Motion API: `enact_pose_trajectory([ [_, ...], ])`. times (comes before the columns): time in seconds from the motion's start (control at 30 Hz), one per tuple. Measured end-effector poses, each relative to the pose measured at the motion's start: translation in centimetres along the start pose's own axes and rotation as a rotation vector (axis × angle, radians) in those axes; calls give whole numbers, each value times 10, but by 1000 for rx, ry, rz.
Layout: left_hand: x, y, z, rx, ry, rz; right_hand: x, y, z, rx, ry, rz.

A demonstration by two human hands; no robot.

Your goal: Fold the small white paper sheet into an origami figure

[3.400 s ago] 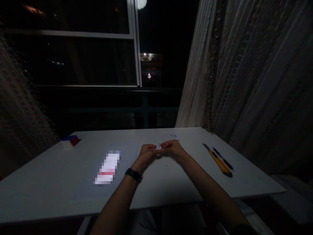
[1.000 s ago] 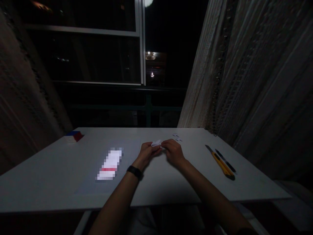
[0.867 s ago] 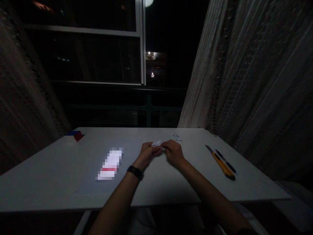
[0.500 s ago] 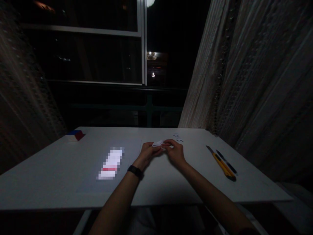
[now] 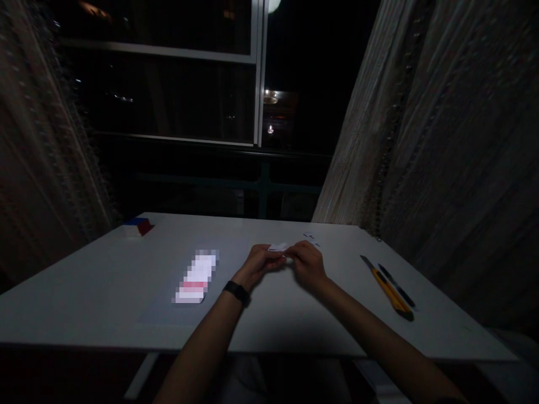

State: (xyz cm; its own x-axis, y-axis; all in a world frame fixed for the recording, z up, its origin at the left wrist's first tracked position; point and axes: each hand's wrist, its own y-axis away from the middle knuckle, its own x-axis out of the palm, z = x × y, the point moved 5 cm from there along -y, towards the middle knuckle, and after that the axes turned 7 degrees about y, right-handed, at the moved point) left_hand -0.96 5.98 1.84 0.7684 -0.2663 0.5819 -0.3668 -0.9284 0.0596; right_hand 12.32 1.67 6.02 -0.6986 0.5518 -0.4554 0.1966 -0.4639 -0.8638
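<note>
Over the middle of the white table [image 5: 269, 325], my two hands meet at a small white piece of paper [image 5: 278, 247]. My left hand [image 5: 259, 262], with a dark band on its wrist, is closed on the paper from the left. From the right, my right hand [image 5: 309, 262] pinches the paper's edge, its fingertips close to the left hand's. Part of the paper is hidden behind the fingers, so its fold cannot be made out. Just beyond my right hand lie several small paper scraps [image 5: 310, 236] with dark marks.
A lit phone [image 5: 196, 278], its screen blurred, lies on a pale sheet [image 5: 158, 314] to the left. A yellow box cutter [image 5: 391, 294] and a dark pen [image 5: 398, 286] lie at the right. A blue, red and white block [image 5: 138, 226] sits far left. Curtains [image 5: 357, 123] flank the window.
The view has shifted slightly, so things on the table appear further right. My right hand's fingers have curled in more around the paper's edge; both hands still hold it.
</note>
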Motion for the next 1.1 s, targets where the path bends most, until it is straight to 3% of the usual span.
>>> enact_pose_trajectory([
  [0.23,0,0,5,-50,26,29,-7,8,4,-108,-11,-19],
  [0.37,-1,-3,7,-56,40,60,-6,11,3,-90,-12,-21],
  [0.7,0,2,3,-81,-1,5,-3,10,2,-31,-17,-3],
  [1.1,8,5,0,-25,-68,48,4,14,-16,384,-172,-69],
])
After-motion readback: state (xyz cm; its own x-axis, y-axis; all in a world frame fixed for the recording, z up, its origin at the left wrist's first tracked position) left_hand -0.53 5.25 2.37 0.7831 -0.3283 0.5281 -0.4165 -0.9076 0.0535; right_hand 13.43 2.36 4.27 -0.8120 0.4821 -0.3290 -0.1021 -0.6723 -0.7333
